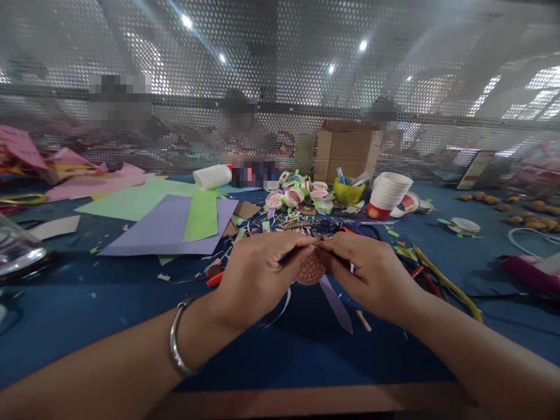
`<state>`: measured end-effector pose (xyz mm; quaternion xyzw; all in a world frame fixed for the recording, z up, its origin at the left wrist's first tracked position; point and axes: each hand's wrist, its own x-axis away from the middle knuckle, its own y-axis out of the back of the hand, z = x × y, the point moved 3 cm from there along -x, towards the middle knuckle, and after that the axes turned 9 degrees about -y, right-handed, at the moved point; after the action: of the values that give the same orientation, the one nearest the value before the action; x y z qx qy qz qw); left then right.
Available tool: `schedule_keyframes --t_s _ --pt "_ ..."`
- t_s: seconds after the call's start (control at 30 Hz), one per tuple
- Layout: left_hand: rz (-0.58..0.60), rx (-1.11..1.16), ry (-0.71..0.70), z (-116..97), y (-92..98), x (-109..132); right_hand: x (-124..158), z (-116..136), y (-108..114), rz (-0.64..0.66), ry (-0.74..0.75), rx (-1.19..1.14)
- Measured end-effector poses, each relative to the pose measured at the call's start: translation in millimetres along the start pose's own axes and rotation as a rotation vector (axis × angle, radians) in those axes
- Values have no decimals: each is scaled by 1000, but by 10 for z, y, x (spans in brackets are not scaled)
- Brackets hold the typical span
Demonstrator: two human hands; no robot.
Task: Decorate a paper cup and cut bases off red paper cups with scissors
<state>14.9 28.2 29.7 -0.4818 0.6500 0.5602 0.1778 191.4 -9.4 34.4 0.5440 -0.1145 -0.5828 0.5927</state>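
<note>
Blue cloth covers the tabletop (109,326), which is littered with paper cuttings. A perforated metal screen (280,70) stands along its far edge, and blurred people sit behind it under ceiling lights.

Just above the near middle of the tabletop, both hands hold up a small paper disc (310,271) with a red grid pattern. A purple strip (336,303) hangs from it and slants down to the right. The left hand (258,274) is closed narrowly, its thumb and fingertips pinching the disc's upper left edge. The right hand (371,277) pinches the upper right edge the same way, so the fingertips of the two hands almost meet. Both forearms come in from the lower corners and converge, with the backs of the hands turned up. A silver bangle (177,344) sits on the left wrist.

A heap of similar trimmed discs (297,195) lies just beyond the hands among the scraps. A yellow bowl (347,191) and an upside-down stack of paper cups (387,195) stand to its right. A second cup stack (213,176) lies on its side further left. A purple sheet (161,230) with a green strip (201,216) across it lies to the left of the hands, and pink paper (87,184) lies beyond that. A cardboard box (345,146) stands against the screen. Coloured sticks (446,283) lie to the right of the right hand.
</note>
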Motion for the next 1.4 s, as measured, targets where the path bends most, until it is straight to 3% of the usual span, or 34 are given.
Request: schedule_keyframes --t_s 0.23,0.43,0.57,0.67,0.77,0.9,1.1,1.27,1.4 --pt "143 48 62 43 -29 -26 7 -22 -62 20 -28 71" --pt "280 275 359 166 -66 -56 -10 -31 -99 72 -91 28" --pt "264 410 487 276 -74 -62 -23 -20 -51 47 -107 -47" --pt "230 651 653 339 -87 -30 -10 -6 4 -16 -89 -58" --pt "183 878 839 356 -87 -18 16 26 68 -133 -26 -24" --pt "125 954 989 353 -51 -54 49 77 99 -234 108 131" --pt "125 1004 1046 368 -53 -45 91 80 32 -212 236 330" --pt "164 1058 1100 375 -88 -1 123 100 55 -253 315 373" --pt "187 1083 1142 351 -101 17 131 124 68 -200 365 375"
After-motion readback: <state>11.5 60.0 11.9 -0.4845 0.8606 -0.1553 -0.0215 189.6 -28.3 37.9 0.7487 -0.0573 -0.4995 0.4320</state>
